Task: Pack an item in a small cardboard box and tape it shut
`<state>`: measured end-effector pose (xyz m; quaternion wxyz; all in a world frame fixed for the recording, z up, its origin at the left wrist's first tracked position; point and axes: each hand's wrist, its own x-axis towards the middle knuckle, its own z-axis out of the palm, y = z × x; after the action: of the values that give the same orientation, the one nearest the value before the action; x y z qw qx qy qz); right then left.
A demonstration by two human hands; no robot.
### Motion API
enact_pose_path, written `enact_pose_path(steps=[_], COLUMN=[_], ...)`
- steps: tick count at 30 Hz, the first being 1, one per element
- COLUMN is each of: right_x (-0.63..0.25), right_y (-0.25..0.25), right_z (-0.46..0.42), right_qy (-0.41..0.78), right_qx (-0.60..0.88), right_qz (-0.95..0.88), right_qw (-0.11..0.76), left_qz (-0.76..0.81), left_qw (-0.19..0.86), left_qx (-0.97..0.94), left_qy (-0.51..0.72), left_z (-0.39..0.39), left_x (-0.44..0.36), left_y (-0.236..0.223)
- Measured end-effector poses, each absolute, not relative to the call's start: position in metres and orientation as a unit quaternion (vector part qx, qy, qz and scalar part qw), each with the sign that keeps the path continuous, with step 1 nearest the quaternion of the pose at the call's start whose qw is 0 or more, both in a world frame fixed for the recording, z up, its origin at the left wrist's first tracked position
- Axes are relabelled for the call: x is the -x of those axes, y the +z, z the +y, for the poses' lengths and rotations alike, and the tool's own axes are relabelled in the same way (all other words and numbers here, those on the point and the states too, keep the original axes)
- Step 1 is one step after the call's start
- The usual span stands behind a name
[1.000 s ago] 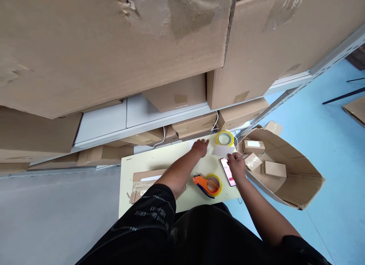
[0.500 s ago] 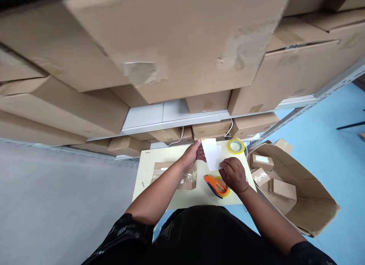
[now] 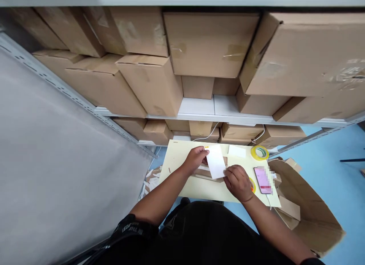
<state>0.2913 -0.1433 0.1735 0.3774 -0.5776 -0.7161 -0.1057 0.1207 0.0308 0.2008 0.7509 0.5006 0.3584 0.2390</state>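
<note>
Left hand pinches top edge of a white label, right hand grips its lower edge, held just above a flat brown packet on the table. Looks like mid-labelling; next needs label squared & pressed flat. Phone, tape roll to the right.

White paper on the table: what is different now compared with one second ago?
The white paper lay on the table then; now both the left hand and right hand hold it lifted over a flat cardboard piece. The yellow tape roll and phone lie unmoved.
</note>
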Motion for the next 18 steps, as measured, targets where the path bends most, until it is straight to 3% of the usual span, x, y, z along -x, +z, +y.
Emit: enact_pose_path(steps=[3,8,13,18], right_x=[-0.264,-0.24,-0.212,-0.193], right_y=[0.18,0.203,0.246,0.276], right_z=[-0.144,-0.109,-0.072,-0.078], right_qy=[0.03,0.215,0.42,0.495], right_qx=[0.62,0.684,0.654,0.59], right_qz=[-0.663,-0.401,-0.272,-0.201], right_qw=[0.418,0.57,0.568,0.605], left_qz=[0.334,0.285,0.259,0.246], left_qw=[0.729,0.712,0.721,0.738], left_qx=[-0.534,-0.587,-0.587,-0.555], left_qy=[0.268,0.259,0.263,0.297], left_z=[0.032,0.033,0.023,0.023], left_x=[-0.088,-0.054,-0.042,-0.026], left_y=[0.2,0.21,0.231,0.257])
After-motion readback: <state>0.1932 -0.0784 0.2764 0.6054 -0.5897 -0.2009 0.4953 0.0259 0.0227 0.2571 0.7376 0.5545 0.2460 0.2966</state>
